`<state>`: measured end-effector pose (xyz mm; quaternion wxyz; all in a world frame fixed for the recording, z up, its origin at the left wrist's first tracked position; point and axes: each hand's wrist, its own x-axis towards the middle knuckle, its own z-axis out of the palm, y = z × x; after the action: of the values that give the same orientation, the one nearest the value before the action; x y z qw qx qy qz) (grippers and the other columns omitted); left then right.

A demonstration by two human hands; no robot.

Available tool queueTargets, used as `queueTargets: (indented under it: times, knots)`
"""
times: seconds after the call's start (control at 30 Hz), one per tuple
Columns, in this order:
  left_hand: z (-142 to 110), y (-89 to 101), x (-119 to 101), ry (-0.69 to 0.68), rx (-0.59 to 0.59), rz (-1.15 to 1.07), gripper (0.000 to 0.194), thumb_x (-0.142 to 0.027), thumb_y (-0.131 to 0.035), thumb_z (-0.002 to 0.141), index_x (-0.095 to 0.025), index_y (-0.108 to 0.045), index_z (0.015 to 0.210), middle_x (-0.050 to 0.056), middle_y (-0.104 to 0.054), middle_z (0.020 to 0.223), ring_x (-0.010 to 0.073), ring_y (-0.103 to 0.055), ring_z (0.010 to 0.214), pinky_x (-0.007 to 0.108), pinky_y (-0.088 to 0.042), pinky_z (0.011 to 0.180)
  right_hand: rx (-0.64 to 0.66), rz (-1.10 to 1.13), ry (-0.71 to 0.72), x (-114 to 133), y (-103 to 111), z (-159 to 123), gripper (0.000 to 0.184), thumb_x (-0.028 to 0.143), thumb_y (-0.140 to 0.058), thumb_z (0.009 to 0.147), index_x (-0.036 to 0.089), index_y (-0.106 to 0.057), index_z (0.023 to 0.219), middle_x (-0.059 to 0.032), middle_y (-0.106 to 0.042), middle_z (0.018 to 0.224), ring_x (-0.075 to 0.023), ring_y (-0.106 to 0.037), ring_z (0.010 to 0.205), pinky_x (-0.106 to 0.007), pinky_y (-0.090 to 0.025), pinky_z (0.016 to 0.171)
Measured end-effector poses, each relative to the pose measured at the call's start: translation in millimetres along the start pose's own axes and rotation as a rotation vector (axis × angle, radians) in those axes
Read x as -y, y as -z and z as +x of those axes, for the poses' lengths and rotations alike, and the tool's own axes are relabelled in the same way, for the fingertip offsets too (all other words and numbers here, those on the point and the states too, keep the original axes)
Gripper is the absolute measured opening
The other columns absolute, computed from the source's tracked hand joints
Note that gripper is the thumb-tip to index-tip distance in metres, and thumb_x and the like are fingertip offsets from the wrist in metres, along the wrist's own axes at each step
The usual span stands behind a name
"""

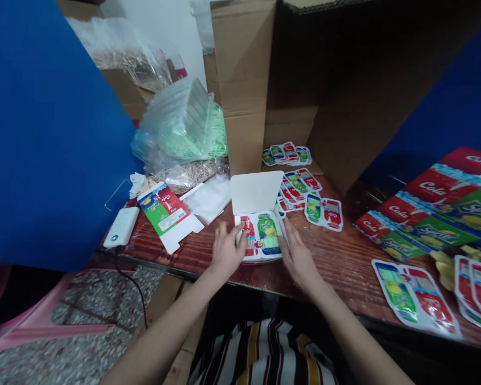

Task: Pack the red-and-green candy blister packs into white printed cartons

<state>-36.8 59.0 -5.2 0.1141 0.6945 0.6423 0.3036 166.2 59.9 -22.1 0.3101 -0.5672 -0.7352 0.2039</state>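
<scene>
A small carton (258,260) stands at the table's front edge with its white lid (257,192) raised at the back. Inside it lies a flat packet (269,235) printed with Cola and Sprite cans. My left hand (226,250) grips the carton's left side, its thumb reaching over the packet. On the opposite side, my right hand (300,255) holds the carton's right wall, thumb at the packet's edge. Just right of the carton lie more can-shaped packets (324,211), some overlapping. A flattened Cola and Sprite carton (168,214) rests to the left.
A tall brown cardboard box (242,85) stands open behind, with packets (286,154) inside. Stacked printed cartons (428,208) and a loose packet (417,299) sit at right. At left are a white power bank (121,227) with a cable, and clear plastic trays (180,117).
</scene>
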Motion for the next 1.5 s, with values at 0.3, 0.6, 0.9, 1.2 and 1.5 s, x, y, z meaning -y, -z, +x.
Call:
queueTargets:
  times: [0.3, 0.6, 0.9, 1.2, 1.5]
  knots:
    - [37.5, -6.4, -22.8, -0.596, 0.403, 0.049, 0.040, -0.028, -0.041, 0.094, -0.022, -0.049, 0.133, 0.008, -0.041, 0.148, 0.0232, -0.029, 0.141, 0.044, -0.026, 0.115, 0.074, -0.347, 0.244, -2.8, 5.2, 4.7, 0.056, 0.029, -0.029, 0.099, 0.011, -0.018, 0.151, -0.0148, -0.021, 0.156, -0.0281, -0.040, 0.134, -0.042, -0.048, 0.100]
    - [33.8, -8.9, -16.7, -0.524, 0.355, -0.060, 0.033, -0.027, -0.045, 0.092, -0.023, -0.057, 0.123, 0.008, -0.043, 0.145, 0.0217, -0.033, 0.139, 0.044, -0.029, 0.114, 0.253, -0.281, 0.362, -1.8, 20.2, 7.9, 0.059, 0.041, -0.036, 0.097, 0.010, -0.030, 0.147, -0.0140, -0.020, 0.156, -0.0279, -0.035, 0.137, -0.046, -0.037, 0.110]
    - [16.3, -24.6, 15.1, 0.151, -0.289, -0.509, 0.043, -0.026, -0.054, 0.086, -0.017, -0.040, 0.125, 0.015, -0.053, 0.122, 0.0219, -0.054, 0.115, 0.040, -0.045, 0.099, 0.031, 0.186, 0.127, -19.6, 14.0, 41.4, 0.042, 0.034, -0.058, 0.085, 0.021, -0.055, 0.126, -0.0127, -0.051, 0.132, -0.0253, -0.055, 0.117, -0.043, -0.046, 0.099]
    - [35.7, -9.5, 34.8, 0.130, 0.138, -0.884, 0.020, -0.021, -0.055, 0.078, -0.019, -0.052, 0.097, 0.006, -0.064, 0.104, 0.0178, -0.063, 0.094, 0.032, -0.052, 0.082, 0.279, 0.509, 0.220, -27.8, 18.6, 81.6, 0.052, 0.044, -0.065, 0.079, 0.019, -0.050, 0.123, -0.0151, -0.053, 0.132, -0.0246, -0.055, 0.118, -0.042, -0.047, 0.095]
    - [13.9, 13.5, 43.0, -0.330, 0.187, -0.249, 0.031, -0.020, -0.048, 0.087, -0.018, -0.050, 0.118, 0.015, -0.028, 0.152, 0.0253, -0.024, 0.143, 0.046, -0.026, 0.114, 0.321, -0.167, 0.523, -22.1, 41.7, 59.9, 0.042, 0.019, -0.051, 0.087, 0.022, -0.054, 0.129, -0.0102, -0.045, 0.145, -0.0252, -0.044, 0.131, -0.049, -0.034, 0.108]
